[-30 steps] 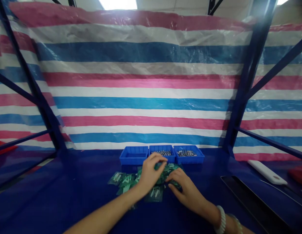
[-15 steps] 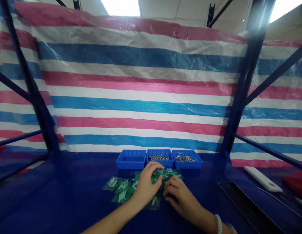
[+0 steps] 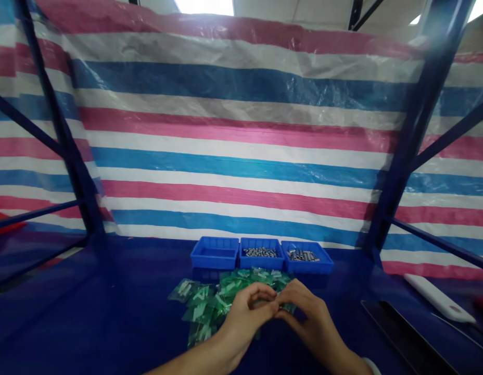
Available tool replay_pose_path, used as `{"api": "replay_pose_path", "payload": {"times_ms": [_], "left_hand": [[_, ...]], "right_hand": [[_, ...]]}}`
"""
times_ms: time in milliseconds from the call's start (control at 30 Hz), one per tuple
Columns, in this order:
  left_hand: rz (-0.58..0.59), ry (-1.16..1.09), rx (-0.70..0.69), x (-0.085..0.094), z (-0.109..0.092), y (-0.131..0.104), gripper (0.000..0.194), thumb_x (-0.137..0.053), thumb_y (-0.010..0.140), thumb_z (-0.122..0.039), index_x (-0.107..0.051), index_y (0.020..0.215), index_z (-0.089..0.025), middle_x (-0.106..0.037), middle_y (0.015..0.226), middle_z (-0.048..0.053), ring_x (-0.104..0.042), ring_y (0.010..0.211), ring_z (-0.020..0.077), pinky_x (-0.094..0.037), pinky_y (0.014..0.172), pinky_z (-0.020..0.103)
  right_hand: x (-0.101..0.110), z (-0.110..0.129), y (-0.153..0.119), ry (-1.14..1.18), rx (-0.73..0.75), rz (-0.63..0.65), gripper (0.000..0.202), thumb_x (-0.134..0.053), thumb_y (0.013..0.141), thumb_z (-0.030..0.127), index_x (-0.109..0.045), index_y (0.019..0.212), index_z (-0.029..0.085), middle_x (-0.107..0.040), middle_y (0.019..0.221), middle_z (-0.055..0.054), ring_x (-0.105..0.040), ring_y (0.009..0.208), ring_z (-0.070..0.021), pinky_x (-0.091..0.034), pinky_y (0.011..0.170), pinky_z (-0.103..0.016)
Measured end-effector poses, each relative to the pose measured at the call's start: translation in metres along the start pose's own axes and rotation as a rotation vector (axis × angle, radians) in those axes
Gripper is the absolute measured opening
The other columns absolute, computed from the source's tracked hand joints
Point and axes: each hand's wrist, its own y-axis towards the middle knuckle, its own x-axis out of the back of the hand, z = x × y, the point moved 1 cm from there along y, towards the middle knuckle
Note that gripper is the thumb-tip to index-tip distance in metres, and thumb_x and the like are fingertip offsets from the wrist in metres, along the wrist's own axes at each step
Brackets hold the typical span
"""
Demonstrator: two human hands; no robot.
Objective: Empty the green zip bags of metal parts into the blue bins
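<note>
My left hand [image 3: 247, 320] and my right hand [image 3: 314, 317] meet fingertip to fingertip over the near right side of a pile of small green-tinted clear plastic bags [image 3: 200, 310]. Both hands are closed in a pinch. Whatever sits between the fingertips is too small and too hidden to name. Pale and metallic bits show inside several bags. Behind the pile stand three blue bins in a row: the left bin [image 3: 215, 262] shows a bare floor, the middle bin [image 3: 262, 263] holds small metal pieces, and the right bin [image 3: 309, 267] holds longer metal pieces.
On the blue tabletop [image 3: 120, 312], a dark flat phone-like slab [image 3: 405, 333] lies to the right. Beyond it are a white long device [image 3: 439, 298] and a thin cable. Dark blue posts [image 3: 405, 151] and a striped plastic sheet [image 3: 233, 161] enclose the back.
My hands have come together, the left moving right and the right closing its fingers against it. More of the bag pile shows on the left. The view has shifted slightly.
</note>
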Motion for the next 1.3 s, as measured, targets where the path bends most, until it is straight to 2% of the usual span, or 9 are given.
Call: {"api": "replay_pose_path", "payload": {"times_ms": [300, 433, 533, 700, 833, 1000, 1100, 1200, 1300], "left_hand": [[-0.064, -0.133, 0.015, 0.002, 0.0, 0.004, 0.033, -0.086, 0.058, -0.028, -0.064, 0.079, -0.015, -0.062, 0.071, -0.002, -0.061, 0.07, 0.0104, -0.049, 0.075, 0.024], [-0.076, -0.102, 0.016, 0.002, 0.005, 0.003, 0.025, -0.08, 0.068, -0.033, -0.064, 0.076, -0.015, -0.06, 0.069, -0.002, -0.06, 0.068, 0.0098, -0.049, 0.07, 0.022], [-0.06, -0.062, -0.01, 0.0, 0.006, -0.002, 0.02, -0.069, 0.078, -0.034, -0.063, 0.076, -0.015, -0.062, 0.074, 0.0, -0.061, 0.073, 0.0124, -0.048, 0.07, 0.022], [-0.038, 0.181, -0.148, -0.004, 0.002, -0.007, 0.007, -0.065, 0.075, -0.019, -0.063, 0.08, -0.016, -0.063, 0.073, 0.001, -0.061, 0.074, 0.0139, -0.046, 0.072, 0.023], [-0.067, 0.383, -0.29, -0.004, -0.001, -0.006, 0.01, -0.065, 0.076, -0.024, -0.062, 0.083, -0.018, -0.063, 0.08, 0.003, -0.062, 0.078, 0.0171, -0.048, 0.072, 0.026], [-0.103, 0.636, -0.568, -0.002, -0.002, -0.006, 0.005, -0.059, 0.081, -0.021, -0.063, 0.08, -0.02, -0.062, 0.084, 0.004, -0.061, 0.08, 0.0195, -0.049, 0.071, 0.029], [-0.083, 0.739, -0.617, -0.001, -0.004, -0.005, 0.007, -0.059, 0.08, -0.016, -0.064, 0.082, -0.021, -0.064, 0.084, 0.004, -0.062, 0.08, 0.0201, -0.049, 0.072, 0.03], [-0.117, 0.859, -0.683, 0.003, -0.018, 0.015, 0.008, -0.058, 0.081, -0.016, -0.063, 0.084, -0.021, -0.066, 0.085, 0.004, -0.062, 0.082, 0.0204, -0.049, 0.076, 0.031], [-0.119, 1.073, -0.774, 0.011, -0.038, 0.056, 0.012, -0.055, 0.084, -0.016, -0.063, 0.092, -0.021, -0.067, 0.093, 0.005, -0.061, 0.092, 0.0218, -0.047, 0.084, 0.036]], "right_hand": [[0.009, 0.005, 0.004, 0.018, -0.006, -0.002, 0.016, -0.057, 0.088, 0.011, -0.065, 0.097, 0.023, -0.065, 0.085, -0.003, -0.058, 0.08, -0.0177, -0.049, 0.069, -0.03], [0.009, 0.006, 0.003, -0.133, 0.081, 0.021, 0.014, -0.055, 0.089, 0.012, -0.063, 0.097, 0.021, -0.064, 0.083, -0.003, -0.055, 0.081, -0.0193, -0.046, 0.071, -0.032], [0.008, 0.006, 0.003, -0.154, 0.044, -0.015, 0.008, -0.055, 0.089, 0.014, -0.061, 0.088, 0.02, -0.063, 0.079, -0.003, -0.054, 0.078, -0.0192, -0.045, 0.07, -0.033], [0.006, 0.006, 0.004, -0.071, -0.147, -0.08, 0.016, -0.055, 0.089, 0.022, -0.06, 0.075, 0.019, -0.059, 0.07, -0.002, -0.053, 0.069, -0.0168, -0.041, 0.063, -0.029], [0.003, 0.003, 0.003, 0.046, -0.306, -0.07, 0.023, -0.055, 0.089, 0.031, -0.062, 0.072, 0.017, -0.057, 0.07, -0.002, -0.052, 0.065, -0.015, -0.04, 0.06, -0.026], [-0.005, -0.003, 0.003, 0.334, -0.434, 0.067, 0.036, -0.054, 0.089, 0.043, -0.061, 0.066, 0.016, -0.052, 0.058, 0.002, -0.048, 0.056, -0.0117, -0.036, 0.053, -0.023], [-0.008, -0.005, 0.003, 0.42, -0.419, 0.114, 0.042, -0.054, 0.088, 0.046, -0.06, 0.06, 0.016, -0.049, 0.054, 0.003, -0.048, 0.053, -0.011, -0.038, 0.054, -0.023], [-0.005, -0.01, 0.004, 0.408, -0.402, 0.079, 0.036, -0.055, 0.088, 0.045, -0.066, 0.068, 0.016, -0.06, 0.065, 0.0, -0.053, 0.057, -0.0126, -0.041, 0.055, -0.024], [0.001, -0.02, 0.006, 0.312, -0.397, 0.032, 0.03, -0.054, 0.088, 0.041, -0.071, 0.082, 0.017, -0.068, 0.08, -0.005, -0.06, 0.069, -0.0169, -0.046, 0.061, -0.027]]}}
